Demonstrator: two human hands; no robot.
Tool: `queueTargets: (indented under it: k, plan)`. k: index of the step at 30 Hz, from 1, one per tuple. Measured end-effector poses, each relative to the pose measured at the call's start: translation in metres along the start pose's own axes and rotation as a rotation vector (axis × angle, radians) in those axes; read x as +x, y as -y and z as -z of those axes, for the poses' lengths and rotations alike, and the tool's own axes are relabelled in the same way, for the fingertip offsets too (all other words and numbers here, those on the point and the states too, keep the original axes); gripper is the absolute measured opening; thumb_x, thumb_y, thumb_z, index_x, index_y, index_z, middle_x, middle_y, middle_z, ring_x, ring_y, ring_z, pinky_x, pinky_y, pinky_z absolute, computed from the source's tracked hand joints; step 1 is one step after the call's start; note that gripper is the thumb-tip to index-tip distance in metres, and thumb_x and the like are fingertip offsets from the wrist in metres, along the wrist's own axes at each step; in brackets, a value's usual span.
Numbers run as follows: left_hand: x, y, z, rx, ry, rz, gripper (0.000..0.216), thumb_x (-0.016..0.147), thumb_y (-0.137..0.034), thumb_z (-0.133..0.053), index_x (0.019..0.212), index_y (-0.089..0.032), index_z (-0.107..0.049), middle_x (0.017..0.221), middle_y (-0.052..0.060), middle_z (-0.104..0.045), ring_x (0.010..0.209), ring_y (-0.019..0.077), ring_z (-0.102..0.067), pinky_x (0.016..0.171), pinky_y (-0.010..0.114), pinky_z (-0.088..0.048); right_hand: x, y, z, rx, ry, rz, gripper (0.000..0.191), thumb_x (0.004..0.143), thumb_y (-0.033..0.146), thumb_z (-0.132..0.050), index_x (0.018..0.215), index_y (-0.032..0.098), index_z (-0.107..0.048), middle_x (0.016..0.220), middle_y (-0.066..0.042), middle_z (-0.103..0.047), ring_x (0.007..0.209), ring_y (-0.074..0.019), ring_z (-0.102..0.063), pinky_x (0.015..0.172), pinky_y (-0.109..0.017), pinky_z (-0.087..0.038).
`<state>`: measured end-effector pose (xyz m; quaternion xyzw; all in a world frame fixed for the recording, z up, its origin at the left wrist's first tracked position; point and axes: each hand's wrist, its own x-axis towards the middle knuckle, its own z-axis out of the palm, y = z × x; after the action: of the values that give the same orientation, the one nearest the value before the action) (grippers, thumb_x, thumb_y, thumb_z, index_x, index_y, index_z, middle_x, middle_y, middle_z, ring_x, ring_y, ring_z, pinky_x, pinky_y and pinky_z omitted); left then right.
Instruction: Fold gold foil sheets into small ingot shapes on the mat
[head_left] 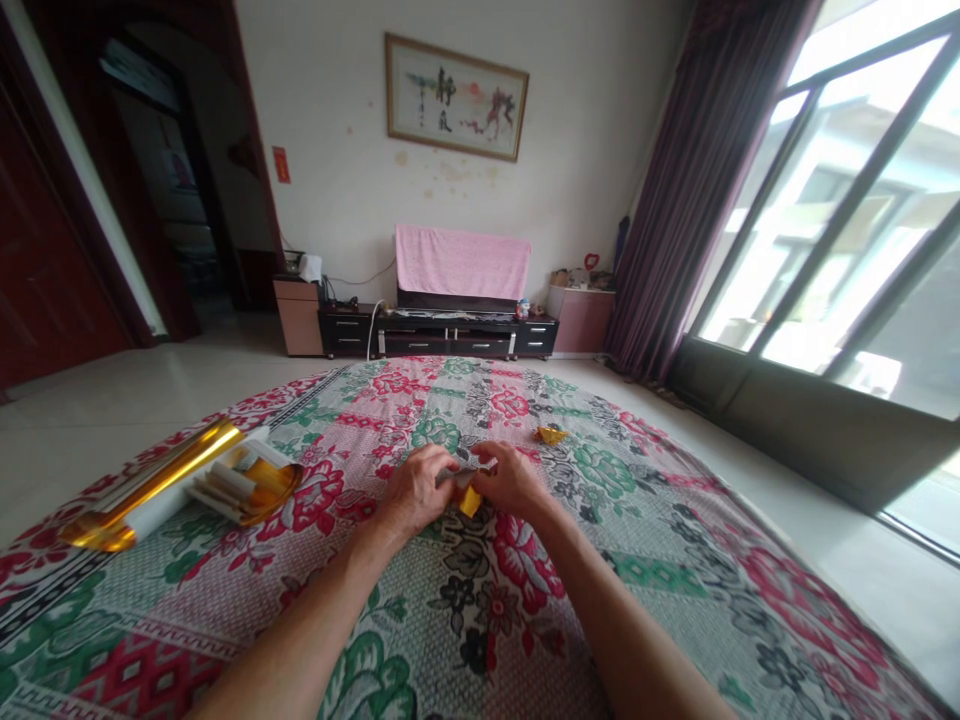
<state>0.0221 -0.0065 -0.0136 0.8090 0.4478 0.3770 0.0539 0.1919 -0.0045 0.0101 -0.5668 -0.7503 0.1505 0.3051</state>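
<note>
Gold paper point(470, 501) is finger-pinched by left hand point(418, 488) and right hand point(514, 479), toward the far edge of the cloth point(656, 530). Folding seems underway; next calls for firm creasing.

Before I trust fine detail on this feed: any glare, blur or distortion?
Head view: window washed out; gold roll streaked with glare; gold piece in the hands slightly soft, its fine folds unclear; curtain leans, likely wide-angle distortion.

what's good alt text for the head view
A person's left hand and right hand hold a small gold-and-grey paper piece over a red-and-green floral cloth. A folded gold paper shape lies to their right, a shiny gold roll to their left.
</note>
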Motion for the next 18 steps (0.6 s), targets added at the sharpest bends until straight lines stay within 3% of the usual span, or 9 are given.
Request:
queueTargets:
  k: [9,18]
  plan:
    - [-0.0003,-0.0026,0.0015,-0.007,0.031,-0.013,0.018,0.068,-0.009,-0.054,0.078,-0.02,-0.064,0.085,0.003,-0.06,0.087,0.0161,-0.054,0.081,0.028,-0.043,-0.0008,0.0052,0.0056,-0.022,0.102,-0.004,0.034,0.059,0.017,-0.061,0.093,0.02,-0.065,0.082,0.0,-0.067,0.067,-0.0129,-0.059,0.061,-0.022,-0.043]
    - [0.0005,-0.0024,0.0012,-0.021,0.005,0.007,0.014,0.071,-0.014,-0.055,0.08,-0.02,-0.064,0.086,0.004,-0.061,0.084,0.0159,-0.055,0.08,0.028,-0.044,0.0018,0.0029,-0.0023,-0.014,-0.056,-0.077,0.034,0.06,0.011,-0.056,0.091,0.021,-0.066,0.078,0.0,-0.066,0.065,-0.0118,-0.058,0.061,-0.02,-0.043]
